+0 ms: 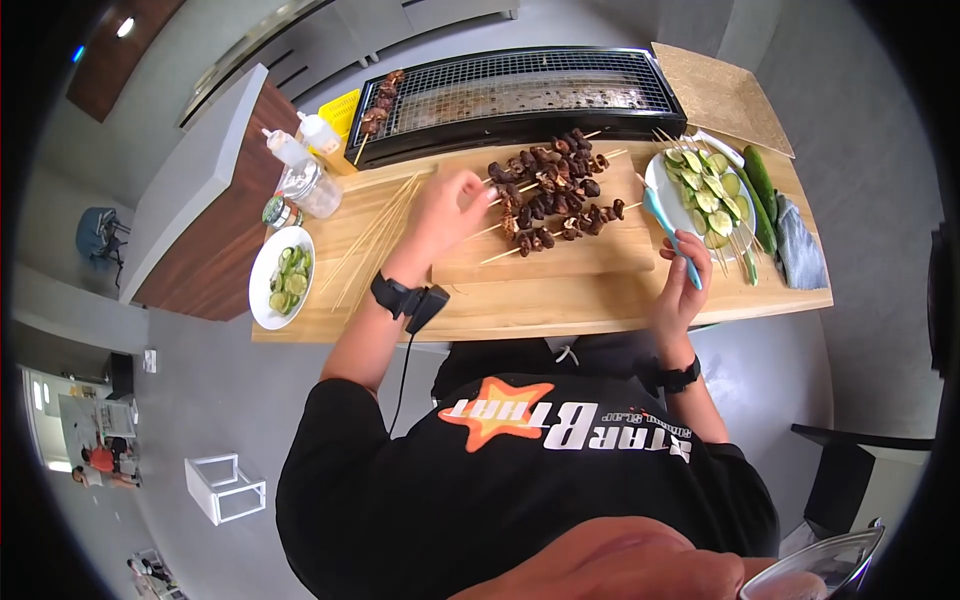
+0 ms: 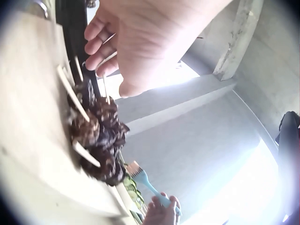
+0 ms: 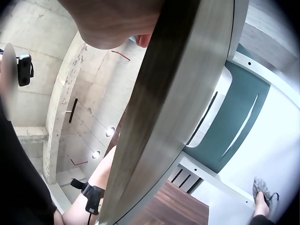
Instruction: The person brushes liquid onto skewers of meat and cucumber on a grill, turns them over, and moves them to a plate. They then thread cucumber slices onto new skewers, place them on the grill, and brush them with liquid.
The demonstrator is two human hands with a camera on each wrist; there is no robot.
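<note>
Several mushroom skewers (image 1: 550, 195) lie on a wooden board (image 1: 575, 262) in front of me. My left hand (image 1: 452, 205) reaches over their stick ends, and in the left wrist view its curled fingers (image 2: 97, 44) and thumb pinch a thin skewer stick (image 2: 106, 90) just above the mushrooms (image 2: 101, 136). My right hand (image 1: 684, 268) grips a blue basting brush (image 1: 668, 228) near the table's front edge, beside a plate of cucumber slices (image 1: 705, 190). The brush (image 2: 146, 182) also shows far off in the left wrist view. The right wrist view shows mostly the table edge (image 3: 178, 103).
A black grill (image 1: 520, 90) with one skewer on it stands behind the board. Bare sticks (image 1: 375, 235), squeeze bottles (image 1: 300, 145), a jar (image 1: 312, 188) and a second cucumber plate (image 1: 282, 275) are on the left. Whole cucumbers (image 1: 765, 190), a cloth (image 1: 800, 250) and a cork mat (image 1: 725, 95) are at right.
</note>
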